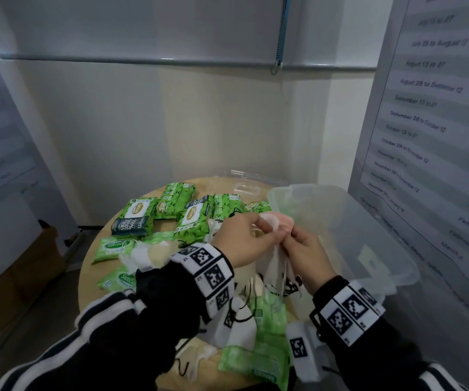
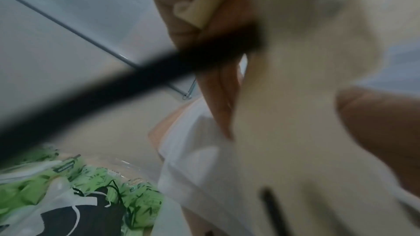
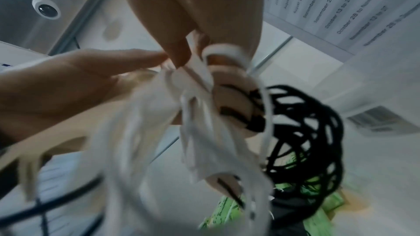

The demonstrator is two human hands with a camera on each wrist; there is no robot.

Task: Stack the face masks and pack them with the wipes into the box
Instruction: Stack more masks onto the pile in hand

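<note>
Both hands are raised over the round table (image 1: 92, 266) and hold a bunch of face masks (image 1: 277, 263) whose white and black ear loops hang down. My left hand (image 1: 244, 238) pinches the top of the bunch, and my right hand (image 1: 305, 244) grips it from the right. In the right wrist view the mask loops (image 3: 204, 123) dangle in a tangle below the fingers (image 3: 177, 51). The left wrist view shows a blurred mask (image 2: 284, 114) close up. Green wipes packs (image 1: 134, 214) lie on the table. The clear plastic box (image 1: 354, 230) stands at the right.
More masks (image 1: 146, 253) and small wipes packs (image 1: 258, 359) lie at the table's left and front. The box's clear lid (image 1: 244, 182) rests at the back. A wall poster with dates (image 1: 425, 122) hangs close on the right, and a cardboard box (image 1: 38, 261) sits on the floor at the left.
</note>
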